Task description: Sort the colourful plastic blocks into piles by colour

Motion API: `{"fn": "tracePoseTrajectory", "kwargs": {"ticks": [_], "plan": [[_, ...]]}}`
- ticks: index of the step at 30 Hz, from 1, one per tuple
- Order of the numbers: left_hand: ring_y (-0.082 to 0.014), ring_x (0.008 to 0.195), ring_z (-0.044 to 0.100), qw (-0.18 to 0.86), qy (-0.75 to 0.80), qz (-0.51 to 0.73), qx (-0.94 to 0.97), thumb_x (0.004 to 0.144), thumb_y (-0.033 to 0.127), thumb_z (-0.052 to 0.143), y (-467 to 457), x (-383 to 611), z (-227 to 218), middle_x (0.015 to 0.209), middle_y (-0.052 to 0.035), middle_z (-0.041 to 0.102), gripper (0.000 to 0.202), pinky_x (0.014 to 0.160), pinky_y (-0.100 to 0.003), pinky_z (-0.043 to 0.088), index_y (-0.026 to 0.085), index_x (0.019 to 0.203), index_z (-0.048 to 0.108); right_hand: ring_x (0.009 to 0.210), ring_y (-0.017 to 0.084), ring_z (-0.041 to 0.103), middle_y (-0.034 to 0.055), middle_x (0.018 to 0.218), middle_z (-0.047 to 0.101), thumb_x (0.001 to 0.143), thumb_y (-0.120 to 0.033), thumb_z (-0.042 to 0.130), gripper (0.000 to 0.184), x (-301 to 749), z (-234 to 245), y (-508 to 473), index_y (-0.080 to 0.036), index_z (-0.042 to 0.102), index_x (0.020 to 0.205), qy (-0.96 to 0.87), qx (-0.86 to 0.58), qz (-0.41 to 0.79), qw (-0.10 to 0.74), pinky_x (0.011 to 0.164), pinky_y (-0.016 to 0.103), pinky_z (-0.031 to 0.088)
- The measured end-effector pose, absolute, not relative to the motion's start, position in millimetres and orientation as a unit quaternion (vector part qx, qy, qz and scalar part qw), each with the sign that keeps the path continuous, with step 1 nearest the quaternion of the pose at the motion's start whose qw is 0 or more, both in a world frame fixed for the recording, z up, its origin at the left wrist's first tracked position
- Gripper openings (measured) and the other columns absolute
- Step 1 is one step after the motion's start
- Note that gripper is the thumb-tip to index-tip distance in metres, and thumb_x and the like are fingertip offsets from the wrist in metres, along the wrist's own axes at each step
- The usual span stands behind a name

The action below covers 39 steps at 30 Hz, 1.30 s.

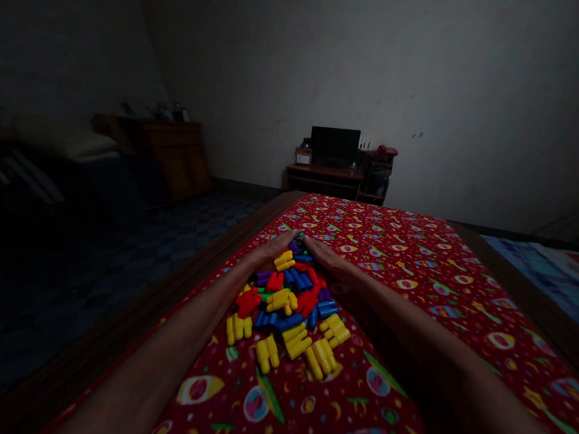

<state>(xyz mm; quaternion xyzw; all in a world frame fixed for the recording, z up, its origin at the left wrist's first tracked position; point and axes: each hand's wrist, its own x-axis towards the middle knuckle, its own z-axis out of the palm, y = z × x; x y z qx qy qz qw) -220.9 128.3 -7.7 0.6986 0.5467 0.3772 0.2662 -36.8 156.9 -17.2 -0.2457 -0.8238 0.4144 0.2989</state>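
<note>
A loose pile of plastic toy building blocks lies on a red patterned cloth (304,429). Among them are yellow blocks (282,301), red blocks (248,302), blue blocks (298,279), purple blocks (263,278) and a few green ones. At the far left side of the pile rests my left hand (277,246), fingers stretched forward. My right hand (325,256) mirrors it on the far right side, also with straight fingers. The fingertips nearly meet beyond the pile, cupping its far end. Neither hand grips a block; the palms partly hide the furthest pieces.
The cloth covers a long surface with a brown border (264,218). Against the back wall stands a desk (322,172) with a dark monitor (335,145). A wooden cabinet (179,156) is at back left, and a blue checked cloth (538,271) at right.
</note>
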Motion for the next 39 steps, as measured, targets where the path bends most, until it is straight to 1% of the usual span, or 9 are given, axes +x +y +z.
{"fn": "tracePoseTrajectory", "kwargs": {"ticks": [9,15,19,22,25,28,30,34,39], "plan": [[-0.0245,0.132,0.045,0.191,0.522,0.31,0.771,0.091,0.061,0.023,53.5,-206.6,36.5,0.14,-0.008,0.053,0.069,0.115,-0.038,0.029,0.016,0.135,0.051,0.13,0.03,0.047,0.0092,0.132,0.061,0.077,-0.086,0.026,0.088,-0.4,34.5,66.2,-0.02,0.073,0.112,-0.796,-0.231,0.474,0.298,0.111,0.047,0.03],[-0.0265,0.132,0.046,0.136,0.49,0.26,0.821,0.091,0.056,0.032,-25.7,-200.3,36.8,0.144,-0.0071,0.05,0.063,0.113,-0.04,0.032,0.02,0.141,0.045,0.11,0.028,0.063,0.0069,0.11,0.072,0.08,-0.081,0.032,0.079,11.5,41.2,23.0,-0.018,0.077,0.101,-0.843,-0.181,0.44,0.249,0.102,0.044,0.043],[-0.0258,0.135,0.041,0.107,0.526,0.291,0.792,0.092,0.055,0.03,-64.9,-219.8,24.1,0.148,-0.0059,0.045,0.063,0.115,-0.04,0.03,0.022,0.144,0.039,0.108,0.027,0.064,0.0087,0.107,0.073,0.087,-0.073,0.033,0.071,30.6,35.4,16.0,-0.018,0.076,0.102,-0.838,-0.19,0.412,0.303,0.099,0.043,0.045],[-0.0292,0.141,0.031,0.065,0.602,0.335,0.722,0.09,0.064,0.029,-78.8,-245.3,3.6,0.151,-0.0085,0.039,0.072,0.117,-0.046,0.023,0.021,0.147,0.034,0.121,0.028,0.056,0.0113,0.127,0.064,0.09,-0.067,0.035,0.066,49.7,17.8,12.0,-0.019,0.065,0.124,-0.853,-0.236,0.343,0.315,0.102,0.046,0.043],[-0.0371,0.144,0.022,0.102,0.626,0.31,0.709,0.075,0.075,0.048,-79.4,-255.5,-23.3,0.155,-0.0169,0.029,0.096,0.115,-0.053,0.024,0.017,0.149,0.028,0.139,0.031,0.035,0.0162,0.15,0.039,0.087,-0.063,0.049,0.073,54.9,-9.6,2.4,-0.018,0.043,0.145,-0.9,-0.253,0.245,0.255,0.11,0.05,0.033],[-0.0433,0.145,0.011,0.136,0.622,0.276,0.72,0.059,0.075,0.067,-70.8,-241.2,-40.9,0.158,-0.0196,0.017,0.114,0.113,-0.059,0.023,0.019,0.15,0.027,0.145,0.032,0.021,0.0191,0.156,0.024,0.086,-0.055,0.056,0.079,41.7,-27.1,-6.4,-0.017,0.031,0.15,-0.933,-0.235,0.18,0.206,0.114,0.053,0.026],[-0.0435,0.145,0.007,0.134,0.61,0.285,0.727,0.055,0.07,0.073,-63.7,-227.1,-42.6,0.159,-0.0183,0.011,0.117,0.112,-0.06,0.023,0.022,0.15,0.025,0.146,0.032,0.018,0.0186,0.157,0.021,0.088,-0.052,0.054,0.075,31.6,-26.2,-8.4,-0.018,0.03,0.15,-0.94,-0.214,0.164,0.207,0.114,0.053,0.026],[-0.0401,0.146,0.011,0.11,0.595,0.322,0.728,0.057,0.064,0.076,-58.8,-220.5,-33.4,0.159,-0.0138,0.009,0.114,0.114,-0.056,0.022,0.028,0.151,0.023,0.144,0.028,0.026,0.0143,0.155,0.031,0.093,-0.049,0.045,0.06,42.2,-6.5,-5.0,-0.023,0.039,0.147,-0.92,-0.233,0.16,0.272,0.113,0.049,0.03],[-0.0391,0.145,0.015,0.126,0.623,0.313,0.706,0.058,0.066,0.073,-64.6,-243.9,-33.8,0.158,-0.0146,0.014,0.113,0.113,-0.055,0.026,0.026,0.151,0.022,0.121,0.028,0.055,0.0146,0.132,0.058,0.095,-0.046,0.037,0.049,137.8,-8.9,7.9,-0.022,0.055,0.134,-0.863,-0.384,0.109,0.308,0.098,0.045,0.046]]}}
